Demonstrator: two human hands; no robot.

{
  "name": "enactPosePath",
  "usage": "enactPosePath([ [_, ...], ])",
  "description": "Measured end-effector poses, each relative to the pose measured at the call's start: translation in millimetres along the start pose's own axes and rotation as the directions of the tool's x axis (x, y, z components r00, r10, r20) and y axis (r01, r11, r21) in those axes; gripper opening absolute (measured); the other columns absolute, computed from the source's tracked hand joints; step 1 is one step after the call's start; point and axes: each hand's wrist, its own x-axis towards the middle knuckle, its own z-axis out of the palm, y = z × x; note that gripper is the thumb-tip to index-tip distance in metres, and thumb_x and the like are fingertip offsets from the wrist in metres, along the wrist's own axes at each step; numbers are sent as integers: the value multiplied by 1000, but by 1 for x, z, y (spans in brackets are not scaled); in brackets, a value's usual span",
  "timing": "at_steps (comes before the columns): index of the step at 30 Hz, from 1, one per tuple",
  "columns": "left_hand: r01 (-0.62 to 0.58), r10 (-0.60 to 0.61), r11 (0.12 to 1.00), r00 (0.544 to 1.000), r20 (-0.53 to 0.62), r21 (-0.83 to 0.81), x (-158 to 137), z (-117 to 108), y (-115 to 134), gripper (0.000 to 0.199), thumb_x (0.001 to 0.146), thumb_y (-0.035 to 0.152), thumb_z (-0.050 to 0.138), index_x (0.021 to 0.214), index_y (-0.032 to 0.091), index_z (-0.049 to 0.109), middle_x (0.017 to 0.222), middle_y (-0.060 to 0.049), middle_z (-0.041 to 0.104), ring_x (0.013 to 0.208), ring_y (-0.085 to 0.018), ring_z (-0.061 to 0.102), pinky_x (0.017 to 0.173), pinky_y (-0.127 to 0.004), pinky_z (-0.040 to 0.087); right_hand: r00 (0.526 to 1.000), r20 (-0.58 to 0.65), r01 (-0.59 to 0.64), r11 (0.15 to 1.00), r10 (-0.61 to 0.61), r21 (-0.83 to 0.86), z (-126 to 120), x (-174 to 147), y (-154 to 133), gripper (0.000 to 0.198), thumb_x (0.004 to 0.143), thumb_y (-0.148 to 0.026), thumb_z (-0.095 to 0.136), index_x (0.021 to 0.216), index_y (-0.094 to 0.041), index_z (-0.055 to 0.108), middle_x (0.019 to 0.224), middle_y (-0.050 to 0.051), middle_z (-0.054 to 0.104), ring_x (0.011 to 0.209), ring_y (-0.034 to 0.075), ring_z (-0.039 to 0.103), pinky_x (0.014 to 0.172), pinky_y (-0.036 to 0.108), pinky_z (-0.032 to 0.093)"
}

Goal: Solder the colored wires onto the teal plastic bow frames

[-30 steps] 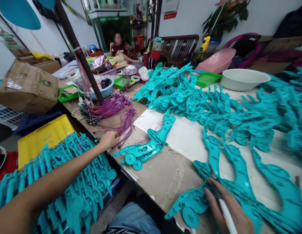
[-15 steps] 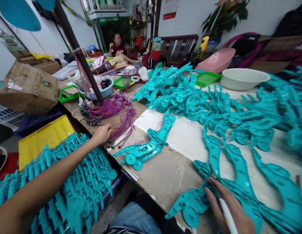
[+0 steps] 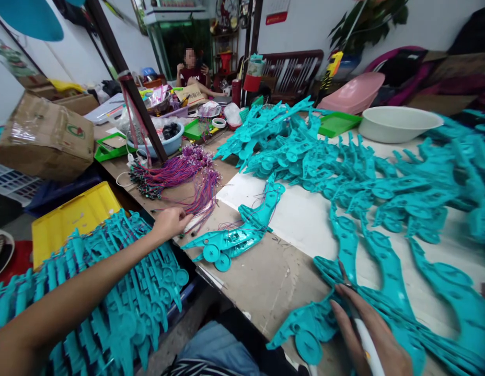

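My left hand reaches to the table edge, its fingertips pinched together at the near end of a bundle of thin red and purple wires. What lies between those fingertips is hidden. Just right of it rests a turquoise plastic part with round discs and thin wires across it. At the lower right my right hand grips the white handle of a soldering iron, its metal tip pointing away from me. Under and around that hand lie more curved turquoise plastic parts.
A large heap of turquoise parts covers the back right, beside a white basin. More parts fill a crate at lower left, near a yellow tray. A dark post rises at the table's left. A person sits behind.
My left hand has shifted slightly right and toward me along the near end of the wires. My right hand holds the soldering iron in nearly the same place.
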Motion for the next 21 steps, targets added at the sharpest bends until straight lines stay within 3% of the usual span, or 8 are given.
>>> enactPosePath([
  [4, 142, -110, 960, 984, 142, -243, 4, 4, 8, 14, 75, 23, 62, 63, 17, 59, 80, -12, 71, 94, -29, 65, 79, -34, 47, 1000, 11, -13, 1000, 12, 24, 1, 0, -1, 48, 92, -56, 43, 124, -24, 59, 118, 8, 68, 103, 28, 68, 82, 38, 56],
  [7, 166, -108, 918, 979, 175, -360, 9, -5, 10, 16, 83, 18, 53, 68, 17, 55, 80, -11, 72, 83, -22, 68, 73, -30, 50, 999, 5, -48, 998, 48, 46, 1, -2, -4, 47, 92, -54, 44, 126, -24, 57, 120, 8, 67, 109, 28, 66, 91, 40, 54],
  [9, 199, -75, 833, 965, 251, -516, 12, -18, 8, 15, 88, 17, 49, 73, 16, 54, 80, -11, 72, 71, -18, 68, 67, -28, 52, 997, -1, -83, 994, 83, 66, 2, -4, -6, 46, 92, -53, 44, 127, -25, 57, 122, 7, 66, 111, 28, 64, 94, 41, 52],
  [11, 282, 2, 615, 933, 359, -736, 16, -34, 4, 10, 85, 14, 54, 76, 14, 55, 76, -10, 70, 61, -14, 64, 59, -24, 51, 995, -9, -99, 991, 101, 85, 3, -4, -7, 45, 92, -53, 44, 126, -26, 57, 122, 7, 66, 112, 28, 64, 96, 42, 51],
  [13, 363, 95, 318, 907, 410, -876, 22, -52, 1, 6, 80, 11, 62, 76, 12, 57, 66, -6, 66, 48, -9, 55, 48, -18, 44, 995, -10, -100, 990, 102, 98, 4, -4, -7, 45, 92, -53, 43, 125, -25, 58, 123, 7, 65, 112, 27, 63, 97, 42, 51],
  [15, 362, 112, 158, 918, 381, -919, 29, -68, 1, 4, 80, 11, 62, 77, 11, 60, 52, 0, 56, 36, -5, 41, 37, -14, 32, 995, -11, -99, 989, 100, 106, 4, -5, -6, 45, 93, -53, 43, 125, -25, 57, 123, 7, 65, 112, 27, 63, 97, 42, 51],
  [18, 286, 31, 157, 955, 294, -945, 37, -83, 7, 8, 85, 13, 54, 80, 12, 60, 43, 4, 46, 31, -5, 34, 33, -14, 26, 994, -11, -103, 989, 105, 105, 4, -5, -6, 44, 93, -52, 44, 125, -25, 58, 122, 7, 65, 112, 27, 63, 96, 41, 51],
  [21, 250, -45, 243, 968, 246, -937, 33, -83, 15, 6, 84, 12, 55, 79, 14, 57, 45, 1, 54, 35, -9, 45, 38, -16, 36, 996, -9, -89, 993, 90, 83, 3, -4, -5, 44, 93, -52, 44, 126, -25, 57, 123, 7, 65, 112, 27, 64, 95, 41, 52],
])
